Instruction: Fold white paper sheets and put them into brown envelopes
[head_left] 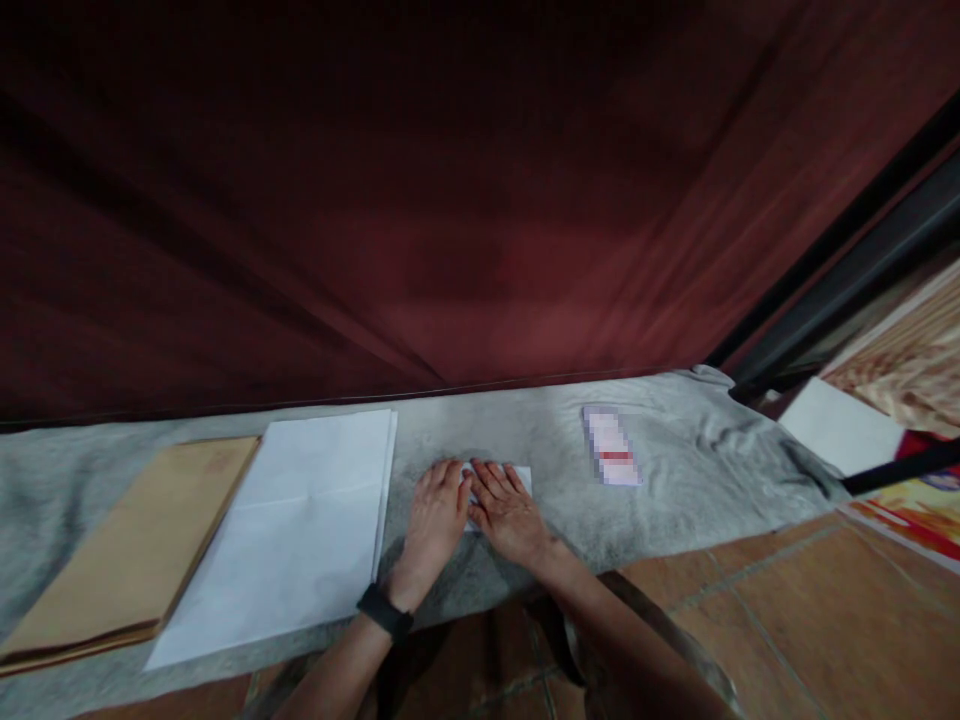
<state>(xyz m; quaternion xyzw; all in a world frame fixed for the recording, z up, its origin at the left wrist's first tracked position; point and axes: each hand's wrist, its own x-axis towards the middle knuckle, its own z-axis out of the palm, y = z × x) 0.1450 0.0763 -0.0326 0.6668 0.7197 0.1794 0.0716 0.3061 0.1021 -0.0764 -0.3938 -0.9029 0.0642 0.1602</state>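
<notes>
A small piece of white paper (523,478) lies on the grey cloth, mostly covered by my two hands. My left hand (436,515) rests flat at its left side, fingers stretched away from me. Pressed flat over its middle is my right hand (510,515), fingers slightly spread. The thumbs nearly meet between the hands. Left of my left hand lies a stack of large white sheets (300,520) with a crease across the top one. Beyond that sits a pile of brown paper or envelopes (142,550).
A grey cloth (555,430) covers the narrow surface. To the right lies a small pale printed slip (613,447), its print blurred. A dark red curtain (480,300) hangs behind. Dark bars (847,270) and a white sheet (841,425) stand at far right, above the tiled floor (780,610).
</notes>
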